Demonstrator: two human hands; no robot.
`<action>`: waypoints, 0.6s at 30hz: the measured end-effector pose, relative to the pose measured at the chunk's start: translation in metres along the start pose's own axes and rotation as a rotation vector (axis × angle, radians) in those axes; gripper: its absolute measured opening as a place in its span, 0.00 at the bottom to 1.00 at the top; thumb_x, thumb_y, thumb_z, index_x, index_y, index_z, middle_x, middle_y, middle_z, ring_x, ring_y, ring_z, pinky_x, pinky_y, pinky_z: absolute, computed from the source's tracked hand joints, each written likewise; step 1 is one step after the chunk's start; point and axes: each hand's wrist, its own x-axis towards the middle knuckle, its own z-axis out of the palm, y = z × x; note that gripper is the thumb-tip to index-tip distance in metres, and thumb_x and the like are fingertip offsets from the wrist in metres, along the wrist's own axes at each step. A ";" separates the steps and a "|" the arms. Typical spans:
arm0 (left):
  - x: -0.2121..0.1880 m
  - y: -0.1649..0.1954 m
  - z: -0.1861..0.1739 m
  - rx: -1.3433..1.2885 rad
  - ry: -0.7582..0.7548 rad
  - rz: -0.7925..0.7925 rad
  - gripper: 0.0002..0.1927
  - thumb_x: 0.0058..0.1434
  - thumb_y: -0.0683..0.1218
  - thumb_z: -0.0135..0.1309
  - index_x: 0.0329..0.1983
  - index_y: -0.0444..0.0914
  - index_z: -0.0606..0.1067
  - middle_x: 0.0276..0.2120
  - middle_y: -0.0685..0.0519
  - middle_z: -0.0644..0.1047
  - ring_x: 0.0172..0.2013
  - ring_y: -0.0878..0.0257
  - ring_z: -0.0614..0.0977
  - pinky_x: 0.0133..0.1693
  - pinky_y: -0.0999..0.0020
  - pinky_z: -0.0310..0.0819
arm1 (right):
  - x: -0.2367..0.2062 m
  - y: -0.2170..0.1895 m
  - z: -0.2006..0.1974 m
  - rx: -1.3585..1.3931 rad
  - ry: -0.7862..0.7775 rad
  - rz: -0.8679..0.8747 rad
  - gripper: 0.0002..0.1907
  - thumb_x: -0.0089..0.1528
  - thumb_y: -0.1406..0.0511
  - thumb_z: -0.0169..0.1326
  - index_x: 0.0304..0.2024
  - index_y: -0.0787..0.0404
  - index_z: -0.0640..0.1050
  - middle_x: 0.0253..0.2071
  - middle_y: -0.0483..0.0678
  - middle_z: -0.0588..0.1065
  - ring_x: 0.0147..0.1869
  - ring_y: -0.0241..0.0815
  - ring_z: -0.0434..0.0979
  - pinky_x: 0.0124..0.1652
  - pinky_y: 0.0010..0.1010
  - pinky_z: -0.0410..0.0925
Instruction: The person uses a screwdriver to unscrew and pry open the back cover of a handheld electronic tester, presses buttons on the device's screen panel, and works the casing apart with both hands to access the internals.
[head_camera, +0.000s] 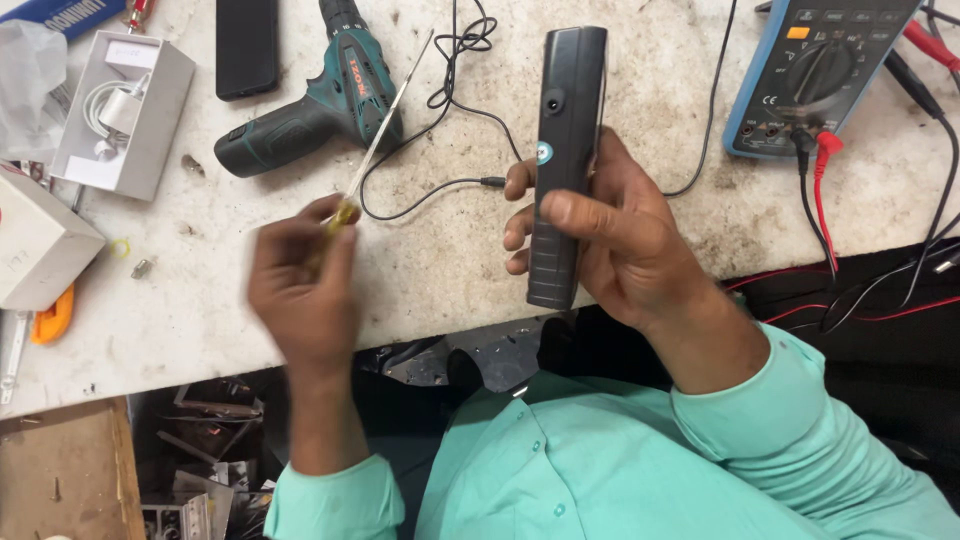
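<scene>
My right hand (610, 235) grips a long black device (565, 150) edge-up above the workbench, thumb across its lower body. A small round socket shows on its side. My left hand (300, 290), blurred, is closed around the yellow handle of a thin screwdriver (385, 130), whose metal shaft points up and right toward the drill. The screwdriver tip is apart from the black device. A thin black cable with a plug (490, 182) lies on the bench just left of the device.
A teal cordless drill (315, 105) and a black phone (247, 45) lie at the back. A blue multimeter (815, 70) with red and black leads sits at the right. White boxes (125, 110) and an orange tool (55, 315) are at the left. The white bench's front edge (200, 370) is near.
</scene>
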 end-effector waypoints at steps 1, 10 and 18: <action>-0.004 -0.001 0.004 0.316 0.042 0.215 0.09 0.65 0.34 0.60 0.44 0.34 0.72 0.53 0.39 0.80 0.53 0.51 0.84 0.56 0.60 0.82 | 0.001 -0.001 0.001 -0.028 -0.038 -0.024 0.34 0.63 0.61 0.65 0.63 0.61 0.62 0.54 0.56 0.72 0.49 0.45 0.82 0.44 0.40 0.80; -0.047 0.054 0.062 -0.031 -0.488 -0.283 0.27 0.63 0.41 0.56 0.66 0.30 0.69 0.46 0.46 0.83 0.41 0.66 0.84 0.46 0.71 0.82 | 0.006 0.034 0.000 -0.020 0.163 -0.227 0.31 0.70 0.69 0.54 0.73 0.65 0.59 0.60 0.53 0.70 0.63 0.41 0.73 0.64 0.36 0.69; -0.059 0.012 0.072 -0.363 -0.399 -0.339 0.23 0.69 0.38 0.51 0.66 0.25 0.69 0.53 0.44 0.80 0.50 0.64 0.82 0.51 0.71 0.78 | 0.002 0.031 -0.004 0.035 -0.115 -0.193 0.55 0.53 0.74 0.49 0.80 0.53 0.43 0.70 0.64 0.66 0.67 0.60 0.75 0.67 0.49 0.71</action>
